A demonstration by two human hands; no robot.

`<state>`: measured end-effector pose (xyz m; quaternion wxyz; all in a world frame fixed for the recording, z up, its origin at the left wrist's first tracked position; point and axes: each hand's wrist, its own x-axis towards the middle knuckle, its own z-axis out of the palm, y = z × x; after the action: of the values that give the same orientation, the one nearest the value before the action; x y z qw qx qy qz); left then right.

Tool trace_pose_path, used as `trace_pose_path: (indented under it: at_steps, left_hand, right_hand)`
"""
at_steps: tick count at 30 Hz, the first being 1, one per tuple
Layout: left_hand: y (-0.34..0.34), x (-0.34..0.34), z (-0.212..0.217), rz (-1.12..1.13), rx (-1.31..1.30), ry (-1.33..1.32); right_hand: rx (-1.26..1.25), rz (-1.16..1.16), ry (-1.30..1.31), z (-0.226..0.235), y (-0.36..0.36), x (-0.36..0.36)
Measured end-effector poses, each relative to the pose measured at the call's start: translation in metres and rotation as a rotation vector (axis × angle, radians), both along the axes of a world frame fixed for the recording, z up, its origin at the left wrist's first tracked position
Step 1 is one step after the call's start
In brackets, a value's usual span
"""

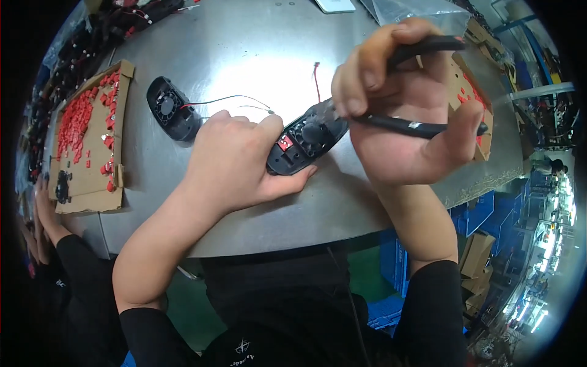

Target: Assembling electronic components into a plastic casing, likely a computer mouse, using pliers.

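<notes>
My left hand (pixel 235 153) grips a black oval plastic housing (pixel 282 164) from its left side, fingers over the top and thumb along the near edge. Set in the housing are a small round fan (pixel 312 133) and a red square part (pixel 285 143). In my right hand (pixel 397 160) is a pair of pliers with black handles (pixel 400 125), spread apart. The pliers' head reaches the housing's far right end, but its jaws are blurred and I cannot tell whether they touch. A red wire (pixel 316 79) sticks up beyond that end.
Left of my left hand lies a second black housing (pixel 168 110) with a fan and thin wires. A cardboard tray (pixel 98 199) of red parts stands at the left, another (pixel 484 147) behind my right hand. Wire bundles lie far left; a person's hand (pixel 44 202) shows there.
</notes>
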<state>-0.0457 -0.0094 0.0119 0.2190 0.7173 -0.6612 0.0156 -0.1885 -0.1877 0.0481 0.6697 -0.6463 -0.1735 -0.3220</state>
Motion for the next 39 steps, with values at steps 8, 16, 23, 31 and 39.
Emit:
trace_pose_path:
  at_steps: [8,16,23,31,39]
  left_hand:
    - [0.005,0.011,-0.001,-0.173,0.009,0.134]
    - [0.006,0.007,-0.002,-0.146,0.010,0.151]
    - [0.001,0.006,0.000,-0.137,0.024,0.149]
    - [0.005,0.007,0.006,-0.089,-0.051,0.101]
    - [0.012,0.013,0.016,0.149,-0.223,0.729]
  right_hand:
    - [0.137,-0.115,0.318,0.010,0.055,-0.003]
    - [0.193,-0.203,0.304,0.006,0.069,-0.003]
    - [0.199,-0.228,0.271,0.007,0.066,-0.001]
    - [-0.087,-0.483,-0.169,-0.010,0.009,0.016]
    - [-0.670,-1.227,0.364,-0.029,-0.054,0.029]
